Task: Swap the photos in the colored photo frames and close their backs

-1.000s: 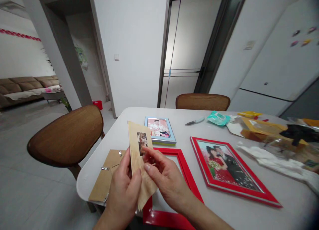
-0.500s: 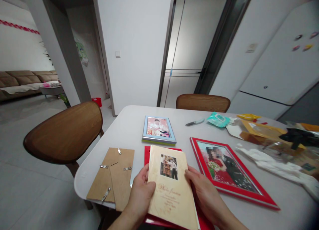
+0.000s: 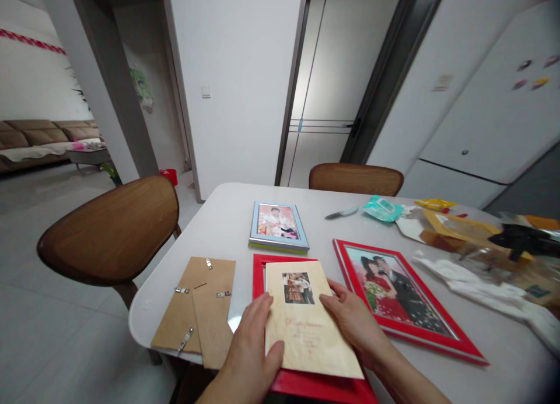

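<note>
A cream photo-frame insert sheet, printed with a small picture and faded lettering, lies between my hands over a red picture frame. Along its left edge are the fingers of my left hand, the thumb resting on top. My right hand grips the right edge, thumb on the face and fingers partly hidden. Much of the red frame is covered by the sheet and hands. To the left lie brown backing boards with metal clips, one overlapping the other.
A red-framed couple photo lies to the right, a light-blue framed photo farther back. Beyond are a knife, a teal wipes pack and jumbled packaging. Wooden chairs stand at the table.
The insert sheet has been lowered and lies flatter over the red frame, its near edge now showing. My left hand has spread more along the left edge.
</note>
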A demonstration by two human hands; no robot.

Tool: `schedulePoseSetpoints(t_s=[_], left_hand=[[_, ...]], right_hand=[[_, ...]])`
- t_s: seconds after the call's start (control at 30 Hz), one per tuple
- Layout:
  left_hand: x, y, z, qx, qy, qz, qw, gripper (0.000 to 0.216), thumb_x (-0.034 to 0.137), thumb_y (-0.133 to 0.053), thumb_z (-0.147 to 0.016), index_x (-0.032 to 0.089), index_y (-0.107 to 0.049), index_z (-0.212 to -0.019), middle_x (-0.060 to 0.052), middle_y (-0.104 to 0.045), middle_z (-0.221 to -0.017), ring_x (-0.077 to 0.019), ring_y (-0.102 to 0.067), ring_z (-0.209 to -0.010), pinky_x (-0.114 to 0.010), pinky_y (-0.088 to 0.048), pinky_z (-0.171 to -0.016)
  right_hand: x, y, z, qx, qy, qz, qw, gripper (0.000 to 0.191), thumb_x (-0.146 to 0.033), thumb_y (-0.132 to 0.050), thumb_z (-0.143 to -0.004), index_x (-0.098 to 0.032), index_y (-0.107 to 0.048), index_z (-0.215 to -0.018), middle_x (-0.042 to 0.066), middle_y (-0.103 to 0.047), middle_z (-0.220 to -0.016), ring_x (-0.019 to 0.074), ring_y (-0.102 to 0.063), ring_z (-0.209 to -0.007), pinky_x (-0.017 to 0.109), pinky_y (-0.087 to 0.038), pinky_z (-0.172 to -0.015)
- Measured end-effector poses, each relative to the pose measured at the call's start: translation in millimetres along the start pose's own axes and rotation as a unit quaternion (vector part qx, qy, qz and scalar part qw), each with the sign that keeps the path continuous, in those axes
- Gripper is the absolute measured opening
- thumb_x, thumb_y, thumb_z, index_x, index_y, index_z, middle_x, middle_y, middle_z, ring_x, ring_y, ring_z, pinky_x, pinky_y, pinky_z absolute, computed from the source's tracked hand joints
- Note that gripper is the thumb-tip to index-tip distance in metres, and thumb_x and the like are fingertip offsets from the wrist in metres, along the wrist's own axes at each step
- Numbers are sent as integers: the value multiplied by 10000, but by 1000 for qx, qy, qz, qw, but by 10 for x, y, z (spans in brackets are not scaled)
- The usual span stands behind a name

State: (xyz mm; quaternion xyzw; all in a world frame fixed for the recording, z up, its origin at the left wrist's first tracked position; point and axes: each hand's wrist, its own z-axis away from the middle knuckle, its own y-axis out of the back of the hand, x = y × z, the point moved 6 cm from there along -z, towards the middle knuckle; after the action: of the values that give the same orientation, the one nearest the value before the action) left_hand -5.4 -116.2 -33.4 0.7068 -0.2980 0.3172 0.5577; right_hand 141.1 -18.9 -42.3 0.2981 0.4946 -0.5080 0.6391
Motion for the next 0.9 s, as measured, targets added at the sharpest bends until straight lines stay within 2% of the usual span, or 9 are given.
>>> schedulePoseSetpoints(t_s=[0.1, 0.17, 0.23, 0.33, 0.43, 0.53, 0.67, 0.8, 0.9], left_hand=[[11, -48, 16, -29, -29, -39, 998, 574, 154, -504, -650, 99, -388, -1209, -132, -362, -1312, -234, -292, -1218, -415, -259, -1014], [28, -74, 15, -58, -35, -64, 996, 573, 184, -547, -635, 112, -420, -1189, -128, -347, -1323, -247, -272, -1228, -423, -256, -1013], [67, -92, 3, -87, -32, -95, 991, 552, 209, -572, -627, 114, -461, -1160, -128, -356, -1318, -258, -269, -1230, -426, -257, -1012], [161, -117, -23, -123, -20, -141, 982, 513, 249, -565, -650, 103, -492, -1136, -135, -386, -1298, -269, -291, -1218, -438, -249, -1011], [237, -110, -25, -135, -19, -161, 977, 522, 255, -550, -665, 99, -475, -1158, -138, -381, -1299, -273, -304, -1212, -448, -246, -1008], [192, 54, 53, -113, -45, -152, 981, 544, 255, -533, -687, 133, -423, -1205, -119, -352, -1318, -253, -296, -1219, -419, -275, -999], [-206, 610, 288, -40, -59, -199, 977, 678, 300, -596, -653, 239, -316, -1267, -98, -305, -1345, -272, -254, -1233, -475, -255, -984], [-753, 1126, 497, -1, 8, -291, 957, 700, 263, -672, -564, 244, -406, -1212, -117, -357, -1315, -316, -321, -1192, -527, -267, -948], [-929, 1264, 536, 16, 9, -308, 951, 529, 238, -626, -620, 229, -499, -1134, -100, -453, -1254, -268, -413, -1142, -434, -352, -930]], right_hand=[[-53, -16, -71, 10, 47, 125, 991, 494, -207, -394, -703, -138, -374, -1191, 82, -658, -875, 202, -626, -729, 301, -479, -610], [-143, -12, -81, 24, 104, 265, 958, 419, -221, -390, -706, -152, -467, -1112, 74, -647, -912, 200, -607, -801, 286, -457, -665], [-236, -5, -61, 57, 153, 417, 894, 341, -248, -393, -719, -161, -538, -1015, 80, -637, -922, 206, -587, -834, 282, -428, -698], [-290, -1, -31, 110, 162, 595, 780, 299, -322, -393, -750, -150, -574, -915, 115, -625, -872, 233, -580, -797, 306, -399, -675], [-267, 11, -40, 130, 142, 672, 715, 324, -364, -401, -761, -147, -548, -953, 128, -605, -873, 239, -582, -764, 309, -383, -625], [-256, 29, -53, 127, 143, 683, 705, 357, -360, -414, -762, -153, -502, -1038, 128, -595, -906, 238, -580, -766, 306, -381, -606], [-291, -151, 36, 85, 180, 636, 745, 399, -340, -365, -788, -149, -460, -1125, 137, -565, -998, 244, -558, -823, 335, -402, -652], [-257, -866, 286, -54, 261, 558, 786, 365, -307, -420, -765, -172, -508, -1092, 107, -554, -1011, 218, -501, -926, 334, -381, -783], [-146, -1440, 448, -112, 307, 530, 783, 373, -395, -511, -692, -202, -536, -1010, 81, -553, -941, 230, -483, -868, 371, -381, -766]])
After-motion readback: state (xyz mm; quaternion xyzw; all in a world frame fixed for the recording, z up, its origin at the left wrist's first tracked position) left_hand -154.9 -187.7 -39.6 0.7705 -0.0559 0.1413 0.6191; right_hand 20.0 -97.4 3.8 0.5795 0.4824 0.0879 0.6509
